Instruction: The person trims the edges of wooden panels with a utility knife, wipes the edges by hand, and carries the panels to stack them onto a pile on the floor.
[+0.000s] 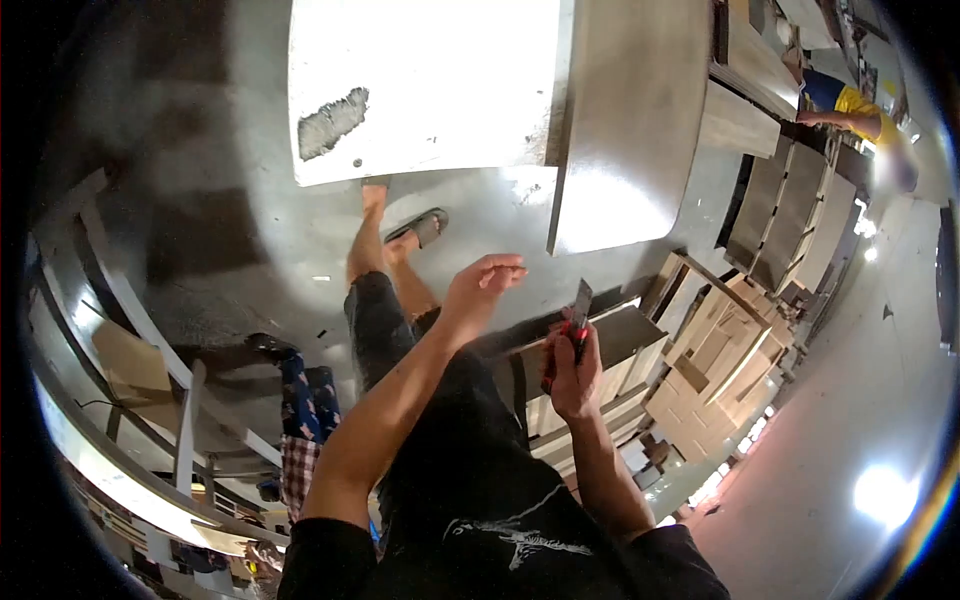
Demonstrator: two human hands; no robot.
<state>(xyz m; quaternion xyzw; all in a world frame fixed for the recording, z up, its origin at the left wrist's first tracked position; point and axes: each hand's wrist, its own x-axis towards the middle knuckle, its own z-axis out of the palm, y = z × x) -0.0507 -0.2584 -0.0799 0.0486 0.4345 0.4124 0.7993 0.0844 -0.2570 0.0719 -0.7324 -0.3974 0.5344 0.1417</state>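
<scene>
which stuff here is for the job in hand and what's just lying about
Job in hand:
- knife, in the right hand
- probably the brownish panel and white panel, beyond the left hand, untouched

Apparently just lying about:
- pale wood-coloured pieces at right
- tan sheet at left

The person's left arm [385, 425] bends at the elbow and stretches forward and inward across the front of the torso, the left hand [484, 288] lifted at its end with the fingers extended close together and pointing toward the person's right. The right forearm [608, 468] angles forward and slightly inward to the right hand [573, 368], which is nearer the torso, its fingers curled in a firm grip with the thumb upward. The 2 hands stand apart, while the bare lower legs [366, 245] show beyond the left forearm.
</scene>
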